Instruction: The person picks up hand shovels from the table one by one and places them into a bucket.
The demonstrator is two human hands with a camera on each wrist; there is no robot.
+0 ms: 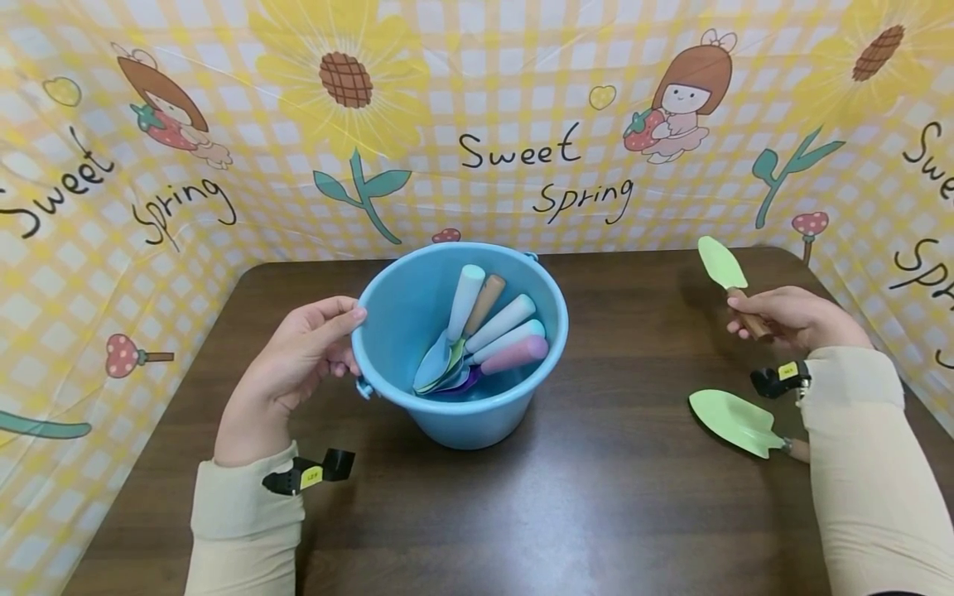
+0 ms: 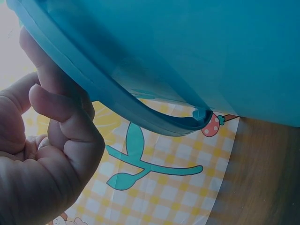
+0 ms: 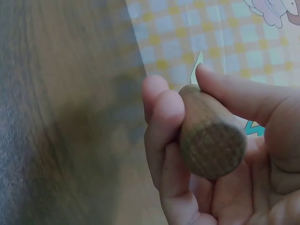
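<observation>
Right hand (image 1: 793, 319) is gripping the trowel (image 1: 721, 261) by its wooden handle, thumb and fingers closed about it, at the right of the frame. Trowel's long axis is running from lower right to upper left, green blade outermost; it is appearing lifted off the bench (image 1: 596, 513). Bucket (image 1: 473, 426) is standing upright at centre, to the left of the right hand and well apart from it. Blade is pointing past the bucket, toward the upper edge of the frame, rather than at its mouth.

Left hand (image 1: 298, 348) is the nearer one to the bucket, pinching its left rim, thumb uppermost. Tools (image 1: 501, 321) are lying bunched inside, handles leaning to the upper right; the bucket's right wall is standing between them and the held trowel. Second trowel (image 1: 734, 422) is lying on the bench below the right hand, handle partly hidden by the sleeve (image 1: 864, 463). Printed cloth (image 1: 507, 74) is hanging behind.
</observation>
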